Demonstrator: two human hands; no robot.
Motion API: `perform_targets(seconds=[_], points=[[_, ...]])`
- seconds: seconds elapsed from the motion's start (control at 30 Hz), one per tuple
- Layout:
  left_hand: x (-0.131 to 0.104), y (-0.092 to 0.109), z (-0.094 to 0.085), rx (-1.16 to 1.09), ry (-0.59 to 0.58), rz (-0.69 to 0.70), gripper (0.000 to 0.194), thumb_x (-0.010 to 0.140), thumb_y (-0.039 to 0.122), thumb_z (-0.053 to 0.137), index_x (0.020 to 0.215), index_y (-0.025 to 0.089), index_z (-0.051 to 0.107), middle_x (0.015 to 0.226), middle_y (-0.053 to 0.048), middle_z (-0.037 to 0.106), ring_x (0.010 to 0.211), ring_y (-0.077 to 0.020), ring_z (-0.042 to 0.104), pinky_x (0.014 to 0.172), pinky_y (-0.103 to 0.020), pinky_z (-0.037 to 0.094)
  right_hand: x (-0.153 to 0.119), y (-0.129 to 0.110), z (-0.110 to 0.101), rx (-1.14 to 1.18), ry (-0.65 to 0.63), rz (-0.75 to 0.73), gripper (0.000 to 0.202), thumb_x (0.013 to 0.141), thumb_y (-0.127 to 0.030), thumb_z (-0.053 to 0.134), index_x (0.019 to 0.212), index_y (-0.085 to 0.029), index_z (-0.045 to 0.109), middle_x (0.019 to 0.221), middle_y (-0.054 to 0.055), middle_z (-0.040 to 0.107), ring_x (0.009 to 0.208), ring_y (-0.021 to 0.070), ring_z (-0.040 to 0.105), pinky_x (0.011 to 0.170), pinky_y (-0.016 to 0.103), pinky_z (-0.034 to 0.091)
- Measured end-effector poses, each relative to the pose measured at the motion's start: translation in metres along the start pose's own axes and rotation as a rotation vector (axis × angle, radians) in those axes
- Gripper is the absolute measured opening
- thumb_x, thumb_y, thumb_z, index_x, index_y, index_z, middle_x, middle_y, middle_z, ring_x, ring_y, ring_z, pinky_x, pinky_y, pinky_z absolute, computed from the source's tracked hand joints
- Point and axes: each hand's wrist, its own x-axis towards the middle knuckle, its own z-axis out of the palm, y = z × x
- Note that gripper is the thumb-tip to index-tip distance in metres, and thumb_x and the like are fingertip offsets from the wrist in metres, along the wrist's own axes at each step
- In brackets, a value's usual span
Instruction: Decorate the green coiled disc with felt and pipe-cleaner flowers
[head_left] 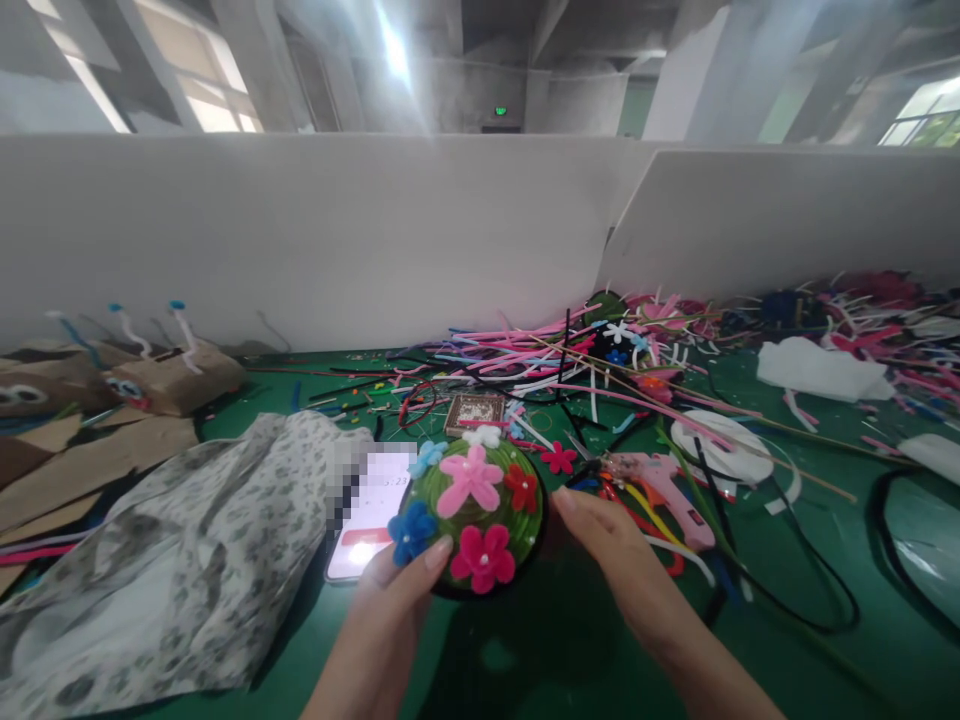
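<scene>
A green dome point(448, 512) with a dark rim is raised over the table, covered with pink, red, blue, light blue and white fuzzy flowers. My left hand point(401, 590) grips its lower left side, thumb on top near the deep pink flower point(483, 558). At the dome's right edge is my right hand point(600, 525), its index finger and thumb close together; what they hold, if anything, is too small to tell. A loose red flower point(559, 458) lies just beyond that hand.
A pink glue gun point(664, 485) lies right, beside a white disc point(721, 447). Pipe cleaners point(517, 350) are heaped at the back. Left are a lit phone point(367, 510), patterned cloth point(247, 510) and brown paper figures point(176, 380). A white partition point(300, 230) stands behind.
</scene>
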Motion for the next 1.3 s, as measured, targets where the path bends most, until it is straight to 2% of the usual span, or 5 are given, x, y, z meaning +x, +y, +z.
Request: perform_targets(seconds=[0.47, 0.67, 0.9, 1.07, 1.3], points=[[0.009, 0.0, -0.034, 0.062, -0.342, -0.1, 0.049, 0.052, 0.05, 0.084, 0.091, 0.02, 0.078, 0.095, -0.01, 0.078, 0.103, -0.0365, 0.067, 0.092, -0.044, 0.051, -0.02, 0.005, -0.014, 0.025, -0.081, 0.074, 0.044, 0.08, -0.055, 0.065, 0.06, -0.017, 0.053, 0.062, -0.004, 0.041, 0.062, 0.0092, 0.035, 0.058, 0.022, 0.029], [0.013, 0.009, -0.024, 0.129, -0.289, -0.138, 0.063, 0.053, 0.035, 0.088, 0.11, 0.015, 0.071, 0.102, -0.013, 0.076, 0.102, -0.0355, 0.068, 0.09, -0.041, 0.053, -0.006, 0.004, -0.015, -0.149, -0.099, 0.042, 0.046, 0.085, -0.059, 0.055, 0.064, -0.018, 0.056, 0.06, -0.003, 0.052, 0.058, 0.0103, 0.045, 0.055, 0.023, 0.034], [0.02, 0.008, -0.024, 0.068, -0.095, -0.063, 0.068, 0.055, 0.032, 0.087, 0.118, 0.016, 0.067, 0.094, -0.011, 0.078, 0.095, -0.0342, 0.071, 0.083, -0.037, 0.058, 0.012, 0.018, -0.036, -0.166, 0.317, 0.003, 0.041, 0.083, -0.059, 0.057, 0.073, -0.02, 0.057, 0.058, -0.004, 0.05, 0.053, 0.0108, 0.047, 0.052, 0.024, 0.039], [0.029, 0.004, -0.023, 0.039, -0.05, -0.092, 0.061, 0.056, 0.028, 0.085, 0.113, 0.015, 0.069, 0.089, -0.012, 0.078, 0.092, -0.0352, 0.072, 0.086, -0.041, 0.057, 0.011, 0.0, -0.008, 0.127, 0.042, 0.033, 0.037, 0.079, -0.054, 0.066, 0.096, -0.021, 0.061, 0.079, -0.001, 0.059, 0.066, 0.0124, 0.057, 0.062, 0.025, 0.046], [0.034, 0.005, -0.015, 0.016, -0.09, -0.112, 0.063, 0.055, 0.027, 0.087, 0.114, 0.015, 0.069, 0.094, -0.013, 0.078, 0.093, -0.0359, 0.072, 0.083, -0.04, 0.059, 0.016, 0.004, 0.001, 0.221, 0.024, 0.18, 0.038, 0.073, -0.052, 0.073, 0.079, -0.02, 0.055, 0.064, -0.006, 0.052, 0.057, 0.009, 0.051, 0.056, 0.022, 0.041]])
